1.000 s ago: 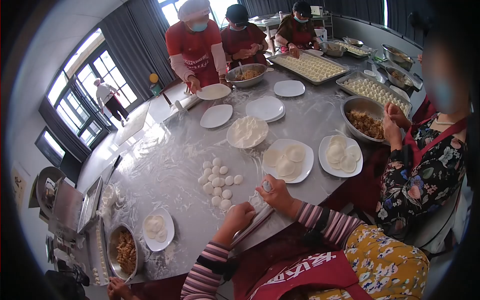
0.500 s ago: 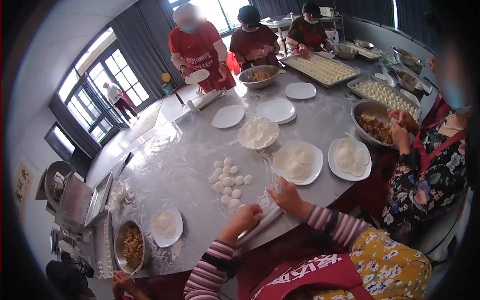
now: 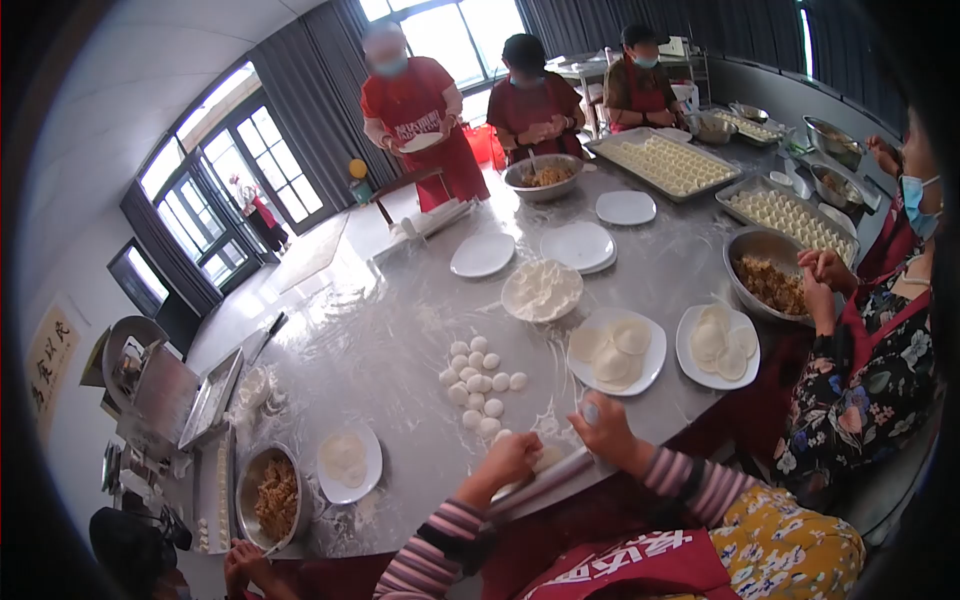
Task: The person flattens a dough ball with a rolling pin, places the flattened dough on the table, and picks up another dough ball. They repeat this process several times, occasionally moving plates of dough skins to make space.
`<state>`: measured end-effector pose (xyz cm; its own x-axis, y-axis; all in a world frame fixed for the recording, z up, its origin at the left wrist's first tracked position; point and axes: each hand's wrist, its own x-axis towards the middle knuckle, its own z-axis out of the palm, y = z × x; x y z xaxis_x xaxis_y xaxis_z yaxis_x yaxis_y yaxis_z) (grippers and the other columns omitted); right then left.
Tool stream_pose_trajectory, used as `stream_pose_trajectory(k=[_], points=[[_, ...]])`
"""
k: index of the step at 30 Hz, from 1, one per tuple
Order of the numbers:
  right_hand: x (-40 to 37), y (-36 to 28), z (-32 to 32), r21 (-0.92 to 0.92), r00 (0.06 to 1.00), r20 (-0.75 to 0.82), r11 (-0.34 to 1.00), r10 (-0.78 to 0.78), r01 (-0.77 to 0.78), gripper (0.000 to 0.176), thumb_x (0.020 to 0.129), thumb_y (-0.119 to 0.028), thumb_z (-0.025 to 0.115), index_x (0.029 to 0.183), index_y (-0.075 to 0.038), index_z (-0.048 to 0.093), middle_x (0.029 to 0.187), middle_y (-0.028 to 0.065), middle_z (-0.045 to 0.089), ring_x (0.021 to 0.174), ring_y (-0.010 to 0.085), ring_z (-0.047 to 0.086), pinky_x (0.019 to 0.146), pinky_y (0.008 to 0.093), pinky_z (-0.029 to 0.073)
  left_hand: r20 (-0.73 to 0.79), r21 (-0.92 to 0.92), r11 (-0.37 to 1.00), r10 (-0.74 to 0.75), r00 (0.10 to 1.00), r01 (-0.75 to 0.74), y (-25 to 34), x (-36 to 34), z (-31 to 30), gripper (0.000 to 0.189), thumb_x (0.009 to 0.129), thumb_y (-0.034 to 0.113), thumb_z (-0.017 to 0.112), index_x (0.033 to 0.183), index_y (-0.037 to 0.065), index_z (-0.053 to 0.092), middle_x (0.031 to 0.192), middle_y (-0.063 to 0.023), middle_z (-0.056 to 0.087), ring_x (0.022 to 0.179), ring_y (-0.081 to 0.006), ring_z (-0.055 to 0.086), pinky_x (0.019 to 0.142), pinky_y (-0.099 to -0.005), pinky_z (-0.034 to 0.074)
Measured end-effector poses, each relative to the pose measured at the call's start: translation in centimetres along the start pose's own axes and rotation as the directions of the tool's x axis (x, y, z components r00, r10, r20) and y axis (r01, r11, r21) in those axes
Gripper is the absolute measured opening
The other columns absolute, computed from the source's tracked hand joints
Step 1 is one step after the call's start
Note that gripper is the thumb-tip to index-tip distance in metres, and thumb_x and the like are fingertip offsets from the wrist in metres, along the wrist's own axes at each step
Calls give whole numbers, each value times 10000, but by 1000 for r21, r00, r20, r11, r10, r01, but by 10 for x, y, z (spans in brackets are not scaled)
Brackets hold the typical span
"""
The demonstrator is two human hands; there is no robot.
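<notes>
R hand: right hand [image 3: 608, 435] clenched round a pale rod [image 3: 590, 407], blunt end poking out the top; rest of it hidden from my feed.
L hand: left hand [image 3: 510, 458] looks curled, back to me, fingertips out of sight; can't tell if it grips anything.
Dough: flat dough piece [image 3: 548, 459] approx. between the two, at near edge of counter [image 3: 410, 340]; view's poor there, so outline is a best guess.
Balls: dough balls [image 3: 478, 384] in a loose cluster just beyond L hand.
Wrappers: stack of round wrappers [image 3: 617, 355] on a white plate [image 3: 650, 372], just past R hand; flour bowl [image 3: 542, 290] behind.
Filling: R-side filling bowl [image 3: 770, 288] by a co-worker's clasped hands [image 3: 825, 275].
Far side: tray of dumplings [image 3: 670, 165], back R.
Change: vs 1 s ago, co-worker in red [image 3: 420, 105] has lifted an oval plate [image 3: 424, 142] from low over counter to apron. Balls + wrappers lie as before; own hands same spot, so I'd judge work's still on that one dough piece.
</notes>
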<state>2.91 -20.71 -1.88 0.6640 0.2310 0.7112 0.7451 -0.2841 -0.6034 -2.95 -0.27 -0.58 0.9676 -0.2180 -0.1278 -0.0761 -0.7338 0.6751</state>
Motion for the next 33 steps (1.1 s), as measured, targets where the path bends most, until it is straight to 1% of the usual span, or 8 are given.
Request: stream_pose_trajectory(k=[3, 7, 9, 12, 15, 19, 22, 33], points=[[3, -13, -9, 169, 991, 27, 977, 130, -132, 277, 728, -88, 709, 864, -35, 474, 673, 196, 533, 610, 418, 552, 511, 433, 432, 43, -169, 983, -62, 997, 69, 0, -6, 1, 135, 798, 108, 616, 850, -16, 608, 722, -131, 632, 689, -180, 600, 638, -346, 477], [26, 2, 23, 52, 997, -41, 997, 67, -65, 281, 726, -87, 709, 865, -31, 471, 668, 209, 532, 621, 418, 551, 513, 436, 426, -34, 78, 995, -65, 997, 68, 6, 4, -2, 177, 823, 164, 607, 876, -4, 607, 744, -169, 626, 676, -243, 604, 644, -358, 465], [32, 3, 28, 150, 984, 58, 973, 166, -173, 284, 725, -85, 709, 871, -31, 472, 662, 206, 531, 633, 420, 554, 513, 436, 426, -71, 89, 995, -32, 997, 38, 5, 6, -2, 189, 827, 184, 600, 862, -2, 611, 764, -187, 625, 684, -271, 605, 645, -366, 460], [16, -2, 9, 71, 999, -47, 997, 6, -3, 282, 727, -85, 709, 881, -36, 477, 650, 191, 532, 618, 417, 558, 497, 431, 426, 10, 58, 998, 31, 999, -31, 8, 6, -3, 184, 822, 175, 595, 856, -5, 608, 755, -179, 627, 682, -261, 603, 636, -370, 461], [-2, -23, -18, 178, 987, 39, 971, 157, -161, 272, 728, -85, 708, 874, -35, 484, 661, 202, 534, 649, 416, 567, 524, 435, 437, -20, 16, 1000, 22, 1000, -22, -2, 0, -4, 189, 822, 175, 587, 863, -8, 607, 744, -172, 626, 666, -253, 592, 629, -370, 461], [13, 1, 15, 71, 997, -15, 995, 72, -70, 270, 729, -82, 705, 873, -36, 482, 669, 205, 540, 661, 413, 571, 533, 434, 443, 45, 13, 1000, 0, 999, 0, 0, 0, 1, 193, 821, 183, 585, 869, 0, 622, 742, -171, 627, 672, -246, 597, 632, -366, 464], [28, 5, 27, 89, 995, 19, 991, 102, -103, 270, 731, -85, 705, 874, -34, 482, 670, 201, 546, 651, 410, 571, 527, 431, 444, -56, 76, 992, -93, 994, 97, 5, 12, 1, 229, 799, 228, 559, 896, 34, 632, 837, -228, 633, 820, -384, 611, 718, -438, 472], [14, 0, 22, 74, 996, -54, 995, 71, -67, 254, 727, -46, 704, 819, -47, 467, 616, 158, 519, 540, 382, 545, 476, 415, 412, -24, 23, 1000, -11, 1000, 12, 1, -2, 3, 192, 815, 185, 559, 886, 12, 602, 822, -212, 624, 772, -332, 609, 696, -409, 461]])
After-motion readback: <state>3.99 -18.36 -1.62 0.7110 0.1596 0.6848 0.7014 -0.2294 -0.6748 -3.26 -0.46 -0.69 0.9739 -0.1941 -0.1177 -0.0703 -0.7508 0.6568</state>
